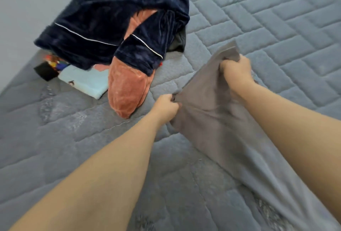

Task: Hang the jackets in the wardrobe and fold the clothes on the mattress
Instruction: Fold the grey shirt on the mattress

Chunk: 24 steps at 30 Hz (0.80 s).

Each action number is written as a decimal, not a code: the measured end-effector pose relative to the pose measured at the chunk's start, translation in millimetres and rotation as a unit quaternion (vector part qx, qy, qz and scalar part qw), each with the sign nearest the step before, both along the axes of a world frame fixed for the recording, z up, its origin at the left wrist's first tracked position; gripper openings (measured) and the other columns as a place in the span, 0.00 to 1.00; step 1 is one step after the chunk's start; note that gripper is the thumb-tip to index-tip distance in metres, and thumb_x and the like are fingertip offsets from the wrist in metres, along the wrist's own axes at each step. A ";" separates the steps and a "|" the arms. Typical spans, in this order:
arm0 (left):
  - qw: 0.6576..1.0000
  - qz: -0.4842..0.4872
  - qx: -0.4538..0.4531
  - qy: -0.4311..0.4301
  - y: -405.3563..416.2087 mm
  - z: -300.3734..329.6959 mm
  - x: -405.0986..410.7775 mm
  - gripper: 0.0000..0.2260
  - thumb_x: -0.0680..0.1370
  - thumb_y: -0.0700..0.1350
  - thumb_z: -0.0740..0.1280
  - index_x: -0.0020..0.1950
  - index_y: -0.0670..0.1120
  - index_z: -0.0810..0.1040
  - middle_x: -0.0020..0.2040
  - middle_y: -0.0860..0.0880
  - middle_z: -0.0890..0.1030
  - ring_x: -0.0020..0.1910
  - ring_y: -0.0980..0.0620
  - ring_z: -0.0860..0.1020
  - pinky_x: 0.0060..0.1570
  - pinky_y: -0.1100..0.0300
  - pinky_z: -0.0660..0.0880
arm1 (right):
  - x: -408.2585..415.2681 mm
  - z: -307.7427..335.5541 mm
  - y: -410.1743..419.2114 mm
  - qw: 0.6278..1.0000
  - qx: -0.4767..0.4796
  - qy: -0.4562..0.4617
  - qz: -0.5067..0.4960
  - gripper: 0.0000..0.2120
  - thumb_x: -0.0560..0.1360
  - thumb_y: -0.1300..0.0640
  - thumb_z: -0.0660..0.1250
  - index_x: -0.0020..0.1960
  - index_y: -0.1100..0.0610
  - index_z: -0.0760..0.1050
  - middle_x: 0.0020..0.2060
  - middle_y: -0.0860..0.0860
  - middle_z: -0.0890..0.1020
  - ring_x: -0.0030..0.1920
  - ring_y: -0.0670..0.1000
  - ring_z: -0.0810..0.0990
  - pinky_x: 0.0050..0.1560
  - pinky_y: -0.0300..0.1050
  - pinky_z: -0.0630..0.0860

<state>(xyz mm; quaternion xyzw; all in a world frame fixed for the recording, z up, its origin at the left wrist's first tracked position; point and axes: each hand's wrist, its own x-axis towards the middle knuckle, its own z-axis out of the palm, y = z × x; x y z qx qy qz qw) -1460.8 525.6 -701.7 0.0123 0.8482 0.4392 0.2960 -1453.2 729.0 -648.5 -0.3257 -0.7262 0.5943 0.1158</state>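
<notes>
I am holding the gray garment [208,112] stretched above the mattress [276,33], my left hand [167,108] and right hand [235,70] each gripping its top edge with curled fingers, and it is feeling soft, light and limp, best held by its corners.

Grey garment [208,112] stretched above quilted mattress [276,33]; velvet pile [118,18] beyond.

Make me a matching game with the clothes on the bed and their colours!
Things:
1. garment held by both hands
2. velvet top with white piping
3. velvet piece poking out below it
4. folded cloth by the pile

Colours:
A. light blue
B. grey
C. navy
D. rust orange

Pairs: 1-B, 2-C, 3-D, 4-A
</notes>
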 end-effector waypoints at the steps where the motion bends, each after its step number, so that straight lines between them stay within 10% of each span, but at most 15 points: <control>1: 1.000 0.006 0.015 0.007 -7.0 22.9 -4.0 0.07 0.76 0.44 0.67 0.48 0.42 0.82 0.45 0.44 0.84 0.46 0.47 0.81 0.46 0.57 0.77 | -1.5 19.7 -6.4 0.998 -0.043 0.025 -0.028 0.07 0.64 0.66 0.61 0.36 0.55 0.72 0.31 0.52 0.72 0.36 0.50 0.71 0.34 0.44 0.66; 7: 0.991 0.049 0.111 0.055 -71.3 197.8 -7.9 0.05 0.76 0.45 0.66 0.49 0.47 0.82 0.54 0.40 0.84 0.53 0.43 0.81 0.62 0.44 0.75 | 0.7 162.8 -49.9 0.976 -0.162 0.135 -0.048 0.09 0.58 0.68 0.61 0.33 0.55 0.67 0.26 0.49 0.68 0.27 0.51 0.66 0.27 0.36 0.62; 14: 0.974 -0.056 0.183 -0.118 -80.3 332.7 59.6 0.14 0.78 0.39 0.65 0.63 0.44 0.78 0.56 0.45 0.83 0.53 0.47 0.83 0.53 0.54 0.80 | 71.5 236.1 -37.9 0.958 -0.222 0.165 -0.076 0.11 0.51 0.63 0.60 0.32 0.54 0.65 0.29 0.48 0.70 0.30 0.50 0.67 0.29 0.37 0.65; 24: 0.883 -0.213 0.084 -0.410 30.4 166.4 253.3 0.05 0.80 0.37 0.64 0.51 0.42 0.80 0.43 0.47 0.85 0.40 0.54 0.84 0.50 0.58 0.80 | 274.8 109.0 47.8 0.993 -0.053 -0.104 -0.026 0.04 0.58 0.63 0.60 0.32 0.58 0.66 0.27 0.52 0.67 0.30 0.51 0.66 0.31 0.42 0.60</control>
